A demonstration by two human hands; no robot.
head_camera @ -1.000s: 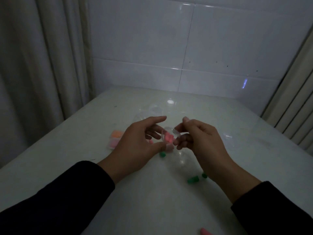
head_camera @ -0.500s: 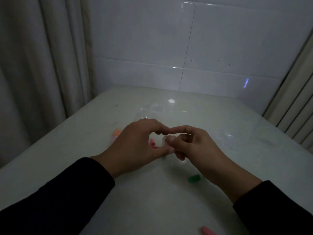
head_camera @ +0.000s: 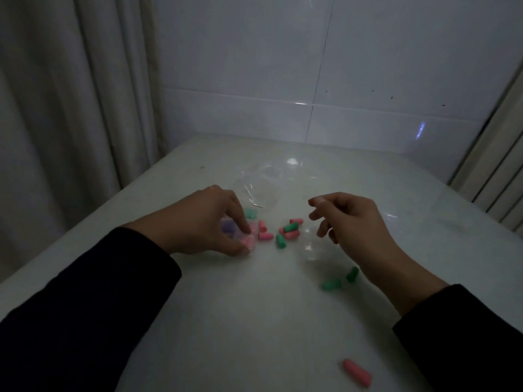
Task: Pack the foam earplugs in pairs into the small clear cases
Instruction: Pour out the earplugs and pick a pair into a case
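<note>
Left hand (head_camera: 206,219) now sets the filled clear case (head_camera: 249,240) with its pink plugs down on the table (head_camera: 226,321), fingers curled round it. Half a second ago both hands pressed it closed together. Right hand (head_camera: 348,219) has let go and hangs loose, holding nothing. Loose earplugs (head_camera: 288,232) lie between them, so another pair is probably next.

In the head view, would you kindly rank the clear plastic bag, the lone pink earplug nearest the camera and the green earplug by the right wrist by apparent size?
1. Clear plastic bag.
2. Lone pink earplug, though nearness to the camera enlarges it.
3. Green earplug.
</note>
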